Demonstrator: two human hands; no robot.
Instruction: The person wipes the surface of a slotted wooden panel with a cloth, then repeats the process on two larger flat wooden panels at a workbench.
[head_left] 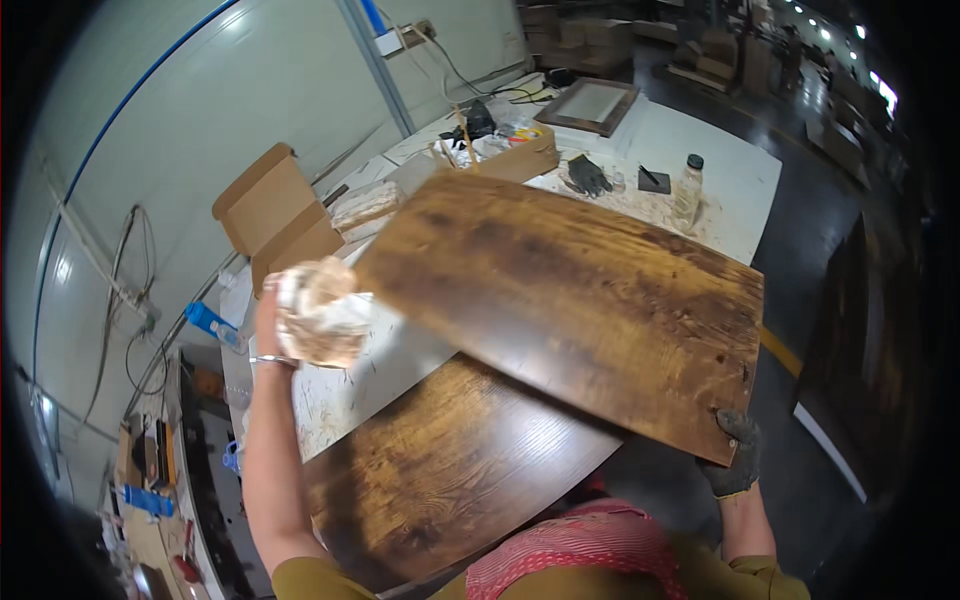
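The right hand, in a dark glove, is clamped on the near right corner of a brown stained board. The board is lifted and tilted, its far edge up toward the back of the desk and its near edge running from the left hand down to the right one. The left hand is raised just beside the board's left edge, fingers closed around a wad of stained rag; the rag touches or nearly touches that edge, I cannot tell which.

Below both hands lies a second board, dark and wood-grained, flat on the desk, its near edge curving toward the person's chest. The lifted board overlaps its far right part and hangs clear above it.

Ahead of the left hand, open cardboard boxes stand near the wall, close to the board's far left corner. Beyond the board's far edge sit a dark glove, a small dark block and a clear bottle, all near that edge. A shallow framed tray lies farther back.

To the right of the right hand the desk ends and dark floor opens out, with a yellow line just past the board's right edge.
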